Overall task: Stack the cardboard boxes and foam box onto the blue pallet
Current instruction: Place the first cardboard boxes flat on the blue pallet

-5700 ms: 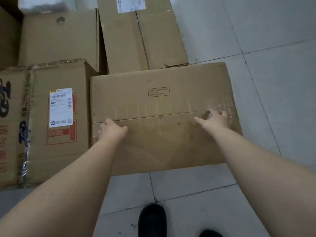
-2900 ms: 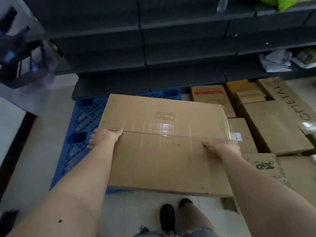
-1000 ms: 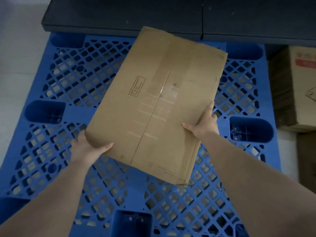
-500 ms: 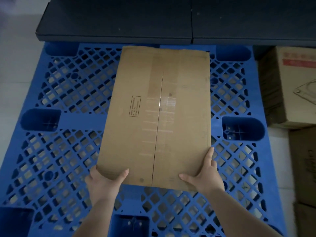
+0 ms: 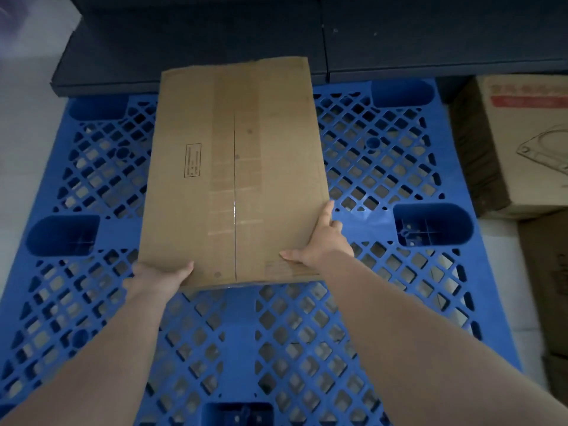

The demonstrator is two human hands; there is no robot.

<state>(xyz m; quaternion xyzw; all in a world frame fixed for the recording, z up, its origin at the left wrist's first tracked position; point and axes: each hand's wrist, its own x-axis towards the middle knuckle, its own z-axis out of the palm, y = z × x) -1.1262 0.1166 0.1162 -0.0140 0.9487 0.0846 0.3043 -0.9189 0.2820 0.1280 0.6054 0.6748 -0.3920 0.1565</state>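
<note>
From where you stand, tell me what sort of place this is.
Probably a stockroom or small warehouse. A blue pallet lies on a tiled floor against dark shelving, more boxes are stacked to the right, and both hands hold a taped cardboard box over the pallet.

Cardboard box (image 5: 236,167) on blue pallet (image 5: 375,167), floor (image 5: 24,142).

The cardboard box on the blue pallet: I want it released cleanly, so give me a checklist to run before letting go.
1. Cardboard box over blue pallet: ok.
2. Box flat on the deck: cannot tell.
3. Far edge within the pallet: cannot tell; it overlaps the dark shelf base in view.
4. Left hand grip on near left corner: ok.
5. Right hand grip on near right corner: ok.
6. Top seam taped: ok.
</note>
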